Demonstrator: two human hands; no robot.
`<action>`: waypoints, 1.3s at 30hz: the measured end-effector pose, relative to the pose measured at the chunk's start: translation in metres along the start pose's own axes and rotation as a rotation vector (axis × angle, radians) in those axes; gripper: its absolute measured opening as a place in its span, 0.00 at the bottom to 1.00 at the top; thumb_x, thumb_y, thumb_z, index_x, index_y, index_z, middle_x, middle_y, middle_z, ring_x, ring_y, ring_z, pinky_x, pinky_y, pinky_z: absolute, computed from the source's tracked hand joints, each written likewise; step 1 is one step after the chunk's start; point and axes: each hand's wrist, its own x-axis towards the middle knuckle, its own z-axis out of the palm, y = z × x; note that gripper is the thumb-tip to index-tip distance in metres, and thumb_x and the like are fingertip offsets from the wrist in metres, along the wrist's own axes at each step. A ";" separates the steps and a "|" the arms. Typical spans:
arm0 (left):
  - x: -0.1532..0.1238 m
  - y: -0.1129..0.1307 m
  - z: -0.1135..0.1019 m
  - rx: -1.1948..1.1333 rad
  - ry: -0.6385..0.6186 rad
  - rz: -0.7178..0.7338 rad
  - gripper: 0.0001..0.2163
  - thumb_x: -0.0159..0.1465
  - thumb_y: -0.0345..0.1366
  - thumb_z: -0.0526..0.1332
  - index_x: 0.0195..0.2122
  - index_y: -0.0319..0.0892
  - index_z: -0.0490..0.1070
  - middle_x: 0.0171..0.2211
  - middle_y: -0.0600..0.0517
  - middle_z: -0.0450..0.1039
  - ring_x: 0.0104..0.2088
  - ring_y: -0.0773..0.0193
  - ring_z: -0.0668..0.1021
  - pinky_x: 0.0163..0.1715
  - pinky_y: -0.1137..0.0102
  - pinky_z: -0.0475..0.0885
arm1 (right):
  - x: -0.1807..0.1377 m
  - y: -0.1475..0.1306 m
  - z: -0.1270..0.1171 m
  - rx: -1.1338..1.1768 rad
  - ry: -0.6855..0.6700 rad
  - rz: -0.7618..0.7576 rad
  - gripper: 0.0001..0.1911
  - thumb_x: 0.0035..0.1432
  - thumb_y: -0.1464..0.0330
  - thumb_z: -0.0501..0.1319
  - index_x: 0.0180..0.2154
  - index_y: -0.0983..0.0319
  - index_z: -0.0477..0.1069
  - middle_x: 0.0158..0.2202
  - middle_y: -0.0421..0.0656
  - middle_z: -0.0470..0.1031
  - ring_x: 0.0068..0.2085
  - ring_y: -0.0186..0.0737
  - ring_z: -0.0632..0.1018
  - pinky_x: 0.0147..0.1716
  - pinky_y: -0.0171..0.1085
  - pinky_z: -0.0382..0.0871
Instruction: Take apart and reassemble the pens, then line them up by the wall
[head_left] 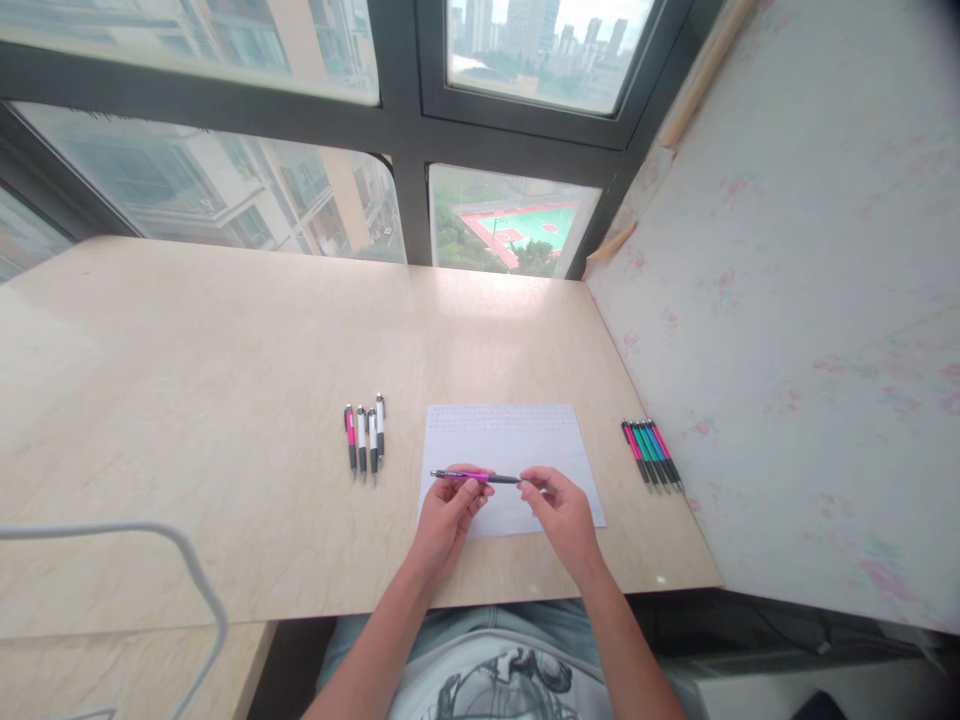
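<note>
A purple pen (pixel 474 477) with a dark grip lies level above a white sheet of paper (pixel 510 440), held at both ends. My left hand (pixel 448 512) pinches its purple barrel. My right hand (pixel 561 510) pinches its dark tip end. The paper has faint writing along its top. Left of the sheet lie several pens (pixel 365 440) side by side, one pink and the others white. Right of the sheet lies a row of several pink, green and blue pens (pixel 652 454).
The light wooden table (pixel 225 400) runs left and ends at a window (pixel 300 200) behind. A pale wall (pixel 810 300) closes the right side. A white wire frame (pixel 187 570) stands at the near left edge.
</note>
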 end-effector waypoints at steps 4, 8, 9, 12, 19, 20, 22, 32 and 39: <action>0.000 0.001 0.000 0.017 0.016 0.002 0.10 0.54 0.34 0.70 0.37 0.40 0.76 0.38 0.46 0.79 0.33 0.66 0.79 0.34 0.72 0.72 | -0.002 -0.003 0.000 -0.008 0.006 -0.007 0.14 0.56 0.59 0.62 0.36 0.62 0.75 0.30 0.45 0.77 0.30 0.41 0.77 0.27 0.35 0.69; -0.001 0.001 0.001 0.038 -0.001 -0.005 0.09 0.55 0.34 0.70 0.36 0.40 0.76 0.37 0.47 0.80 0.33 0.65 0.79 0.34 0.72 0.71 | -0.005 -0.006 -0.001 -0.027 -0.023 -0.029 0.16 0.59 0.57 0.58 0.30 0.62 0.73 0.25 0.42 0.75 0.27 0.37 0.74 0.26 0.34 0.67; -0.001 0.001 0.001 0.053 -0.017 -0.008 0.09 0.55 0.34 0.70 0.36 0.40 0.77 0.37 0.46 0.80 0.33 0.65 0.79 0.35 0.72 0.71 | -0.005 -0.007 -0.001 -0.045 -0.034 -0.034 0.18 0.61 0.56 0.56 0.27 0.62 0.71 0.22 0.40 0.73 0.25 0.36 0.72 0.26 0.33 0.65; -0.003 0.002 0.003 0.099 -0.056 -0.007 0.08 0.55 0.35 0.69 0.36 0.40 0.77 0.36 0.46 0.80 0.33 0.64 0.79 0.35 0.71 0.71 | -0.005 -0.005 -0.002 -0.103 -0.048 -0.037 0.23 0.63 0.55 0.52 0.22 0.61 0.68 0.18 0.38 0.68 0.22 0.34 0.69 0.24 0.32 0.62; -0.003 0.000 0.003 0.237 -0.101 0.018 0.07 0.56 0.35 0.68 0.36 0.40 0.78 0.36 0.45 0.80 0.35 0.61 0.79 0.38 0.68 0.70 | -0.004 0.000 0.000 0.001 0.040 0.023 0.15 0.61 0.56 0.56 0.40 0.61 0.68 0.21 0.37 0.70 0.24 0.36 0.72 0.24 0.32 0.64; -0.003 -0.001 0.003 0.235 -0.098 0.018 0.08 0.56 0.36 0.68 0.36 0.40 0.78 0.36 0.45 0.80 0.34 0.61 0.79 0.38 0.68 0.70 | -0.004 -0.001 0.000 0.023 0.023 0.031 0.15 0.62 0.56 0.55 0.40 0.61 0.68 0.20 0.36 0.68 0.22 0.35 0.71 0.23 0.32 0.64; -0.003 -0.002 0.002 0.202 -0.077 0.016 0.08 0.56 0.36 0.69 0.36 0.40 0.78 0.35 0.47 0.80 0.34 0.62 0.79 0.37 0.69 0.70 | -0.006 -0.003 0.000 0.065 -0.020 0.038 0.16 0.63 0.55 0.54 0.40 0.61 0.68 0.19 0.36 0.68 0.21 0.35 0.70 0.22 0.32 0.63; -0.002 -0.002 0.000 0.067 0.010 0.014 0.10 0.55 0.34 0.70 0.37 0.39 0.76 0.34 0.48 0.78 0.34 0.64 0.78 0.36 0.71 0.71 | -0.008 -0.003 -0.001 -0.051 -0.096 -0.037 0.12 0.60 0.58 0.58 0.35 0.61 0.70 0.27 0.41 0.75 0.30 0.40 0.77 0.29 0.35 0.67; -0.002 -0.002 -0.002 0.090 -0.051 0.008 0.07 0.57 0.34 0.68 0.36 0.39 0.76 0.34 0.49 0.77 0.33 0.65 0.77 0.37 0.71 0.71 | -0.009 -0.006 -0.004 -0.148 -0.127 -0.104 0.19 0.65 0.58 0.52 0.25 0.61 0.65 0.20 0.36 0.67 0.23 0.33 0.69 0.27 0.33 0.61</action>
